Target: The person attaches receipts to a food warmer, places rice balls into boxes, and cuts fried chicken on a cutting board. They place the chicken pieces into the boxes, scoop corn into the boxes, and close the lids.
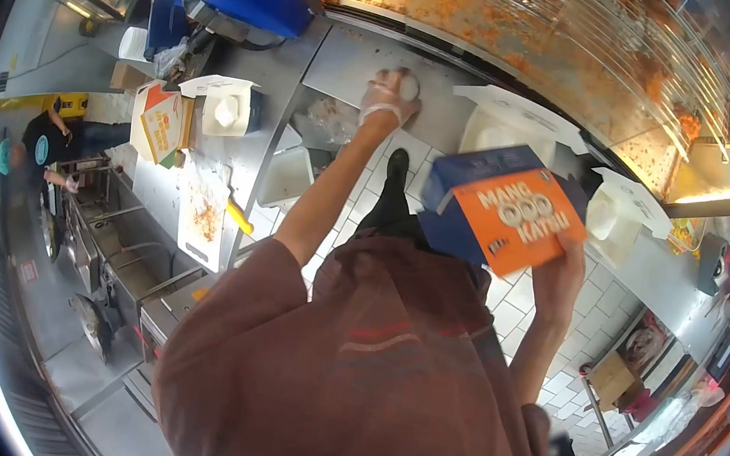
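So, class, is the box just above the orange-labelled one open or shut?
Open: the upper box has its white flap raised, and its pale inside shows beyond the orange-labelled box in the right hand.

Takeaway kitchen: lit display case [501, 12], steel counter [338, 59], katsu carton [512, 217].

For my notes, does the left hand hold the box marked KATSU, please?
No, the right hand holds the KATSU box, and the left hand is apart from it.

"MANG OOO KATSU" (pale lettering) on box [506, 211]
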A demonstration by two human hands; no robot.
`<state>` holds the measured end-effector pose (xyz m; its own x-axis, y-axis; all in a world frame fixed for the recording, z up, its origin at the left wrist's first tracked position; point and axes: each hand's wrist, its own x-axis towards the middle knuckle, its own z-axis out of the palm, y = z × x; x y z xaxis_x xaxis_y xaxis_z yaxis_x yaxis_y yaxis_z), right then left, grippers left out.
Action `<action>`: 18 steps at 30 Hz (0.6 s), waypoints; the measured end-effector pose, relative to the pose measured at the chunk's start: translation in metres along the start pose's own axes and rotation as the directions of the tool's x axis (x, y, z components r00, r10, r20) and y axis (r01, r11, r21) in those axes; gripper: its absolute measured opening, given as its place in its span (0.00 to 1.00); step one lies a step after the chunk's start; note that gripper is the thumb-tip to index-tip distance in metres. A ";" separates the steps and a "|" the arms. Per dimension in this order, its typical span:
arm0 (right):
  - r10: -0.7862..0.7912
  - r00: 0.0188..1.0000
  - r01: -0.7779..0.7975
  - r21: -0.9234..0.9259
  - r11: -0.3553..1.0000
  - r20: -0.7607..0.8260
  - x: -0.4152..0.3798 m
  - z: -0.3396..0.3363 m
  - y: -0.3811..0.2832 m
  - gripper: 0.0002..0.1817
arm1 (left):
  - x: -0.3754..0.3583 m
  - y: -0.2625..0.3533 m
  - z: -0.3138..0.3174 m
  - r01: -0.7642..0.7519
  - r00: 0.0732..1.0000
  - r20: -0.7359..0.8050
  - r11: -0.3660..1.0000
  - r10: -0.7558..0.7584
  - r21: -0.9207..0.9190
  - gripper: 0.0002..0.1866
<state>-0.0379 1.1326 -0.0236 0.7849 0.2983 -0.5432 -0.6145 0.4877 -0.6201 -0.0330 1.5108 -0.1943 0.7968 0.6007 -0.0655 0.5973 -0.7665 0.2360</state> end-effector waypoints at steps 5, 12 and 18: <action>0.177 0.966 -0.176 -0.021 0.984 0.186 0.048 0.092 0.071 0.25 | 0.014 -0.094 -0.006 -0.084 0.996 -0.047 0.907 0.071 -0.413 0.39; 0.020 0.982 -0.028 -0.040 0.999 -0.188 0.127 0.207 0.158 0.31 | -0.031 -0.189 -0.163 0.159 0.893 0.425 0.780 0.148 -0.605 0.36; -0.030 0.968 0.212 -0.753 0.623 0.247 0.126 0.176 0.176 0.28 | -0.007 -0.098 -0.111 -0.391 0.863 0.047 0.724 0.503 -0.568 0.38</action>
<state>-0.0330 1.4004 -0.1010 0.7985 0.4770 -0.3671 -0.2768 -0.2506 -0.9277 -0.1073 1.6072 -0.1095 0.9924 0.1219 0.0164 0.0688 -0.6610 0.7472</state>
